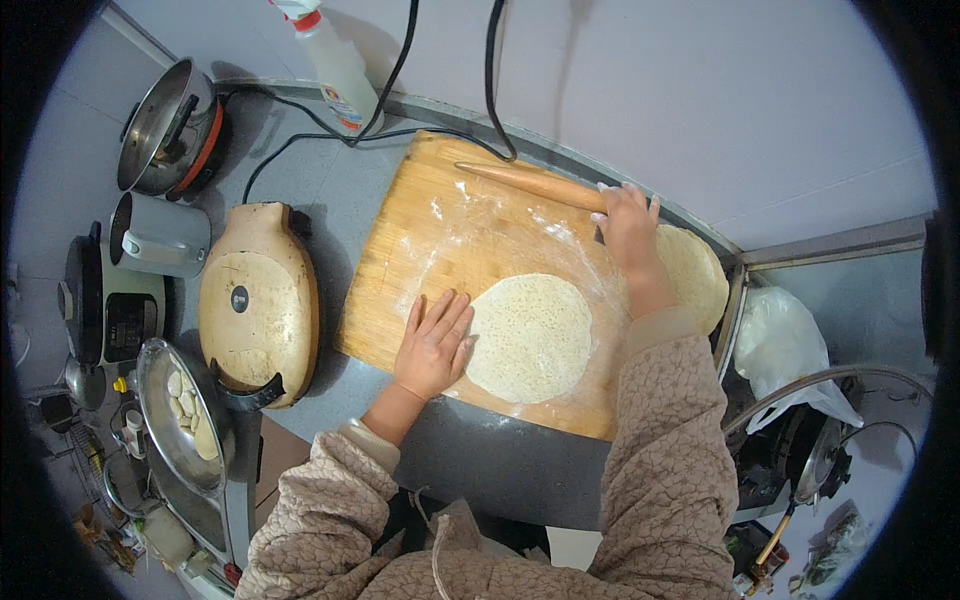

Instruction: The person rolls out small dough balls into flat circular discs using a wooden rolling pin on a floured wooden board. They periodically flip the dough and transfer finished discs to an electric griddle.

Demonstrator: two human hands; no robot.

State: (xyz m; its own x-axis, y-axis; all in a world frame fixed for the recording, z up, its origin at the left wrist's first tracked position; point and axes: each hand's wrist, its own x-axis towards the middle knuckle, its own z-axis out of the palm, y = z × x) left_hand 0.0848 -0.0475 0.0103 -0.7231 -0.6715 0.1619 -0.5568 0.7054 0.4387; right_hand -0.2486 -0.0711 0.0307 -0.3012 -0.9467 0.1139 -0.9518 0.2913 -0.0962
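Observation:
A thin round of rolled dough point(531, 339) lies flat on the floured wooden board point(390, 247). My left hand point(433, 341) rests palm down on the board, its fingers at the left edge of the dough. Near the board's far right side, my right hand point(628, 229) grips one end of a tapered wooden rolling pin point(536, 186), which lies along the far edge. Beyond my right wrist sits another flat round point(691, 277), partly hidden by my arm.
Left of the board stands a closed electric griddle point(259, 300). Further left are a metal bowl point(150, 375) with dough pieces, a grey jug point(161, 234) and a steel pot point(157, 135). A spray bottle point(337, 71) and black cable point(315, 135) are at the wall. A plastic bag point(784, 345) lies right.

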